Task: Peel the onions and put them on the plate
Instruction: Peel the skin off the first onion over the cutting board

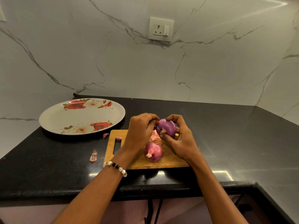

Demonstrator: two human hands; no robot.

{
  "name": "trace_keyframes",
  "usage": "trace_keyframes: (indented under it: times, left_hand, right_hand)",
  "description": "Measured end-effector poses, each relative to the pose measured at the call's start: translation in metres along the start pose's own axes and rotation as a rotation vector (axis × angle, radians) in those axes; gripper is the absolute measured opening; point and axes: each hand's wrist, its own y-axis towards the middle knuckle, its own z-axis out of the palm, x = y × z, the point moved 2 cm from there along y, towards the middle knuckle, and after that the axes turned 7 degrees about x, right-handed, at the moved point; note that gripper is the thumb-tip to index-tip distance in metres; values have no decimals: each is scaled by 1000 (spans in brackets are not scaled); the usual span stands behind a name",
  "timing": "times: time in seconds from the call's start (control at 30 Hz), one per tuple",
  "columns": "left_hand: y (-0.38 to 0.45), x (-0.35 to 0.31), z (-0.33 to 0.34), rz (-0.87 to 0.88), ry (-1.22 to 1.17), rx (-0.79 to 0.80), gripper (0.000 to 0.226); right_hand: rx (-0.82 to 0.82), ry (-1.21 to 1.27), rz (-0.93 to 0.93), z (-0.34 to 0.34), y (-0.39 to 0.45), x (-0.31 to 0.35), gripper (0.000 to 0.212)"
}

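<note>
A smooth purple onion (167, 127) is held above the wooden cutting board (168, 161). My right hand (180, 139) curls round it from the right and below. My left hand (140, 130) pinches at its left side, fingertips against the skin. A second onion (152, 151) with papery pink skin lies on the board below my hands. The flowered white plate (81, 116) sits at the left on the black counter, with nothing on it.
Loose skin scraps lie on the counter (93, 156), beside the board's corner (106, 135) and on the board (154, 137). The black counter's front edge (178, 186) runs below the board. A marble wall with a socket (161, 29) stands behind.
</note>
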Motion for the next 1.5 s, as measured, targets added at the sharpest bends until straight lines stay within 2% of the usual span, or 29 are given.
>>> trace_keyframes:
  times: [0.17,0.33,0.43,0.6,0.8,0.93,1.1,1.37,1.5]
  left_hand:
    - [0,-5,-3,-105,-86,-51,10]
    - [2,-7,-10,-257,-296,-139,10]
    - [-1,-9,-5,-216,-233,-83,11]
    - [-1,-3,2,-35,-15,41,17]
    - [0,0,6,-28,49,107,21]
    - [0,0,7,-24,2,123,29]
    - [-1,-1,6,8,-57,149,28]
    - [1,-2,3,105,54,157,21]
    - [0,-4,2,100,101,128,17]
  right_hand:
    - [-16,68,54,-2,0,-1,53]
    - [-34,102,93,-3,0,-2,52]
    - [-37,102,93,-3,-1,-2,53]
    - [-40,86,90,-2,0,-4,53]
    - [-25,41,79,-3,0,-6,52]
    - [-18,45,65,-2,0,-5,52]
    - [-9,6,20,-2,0,-4,51]
    - [-1,-62,-42,0,-1,-2,49]
    - [0,-78,-42,1,-1,-1,49]
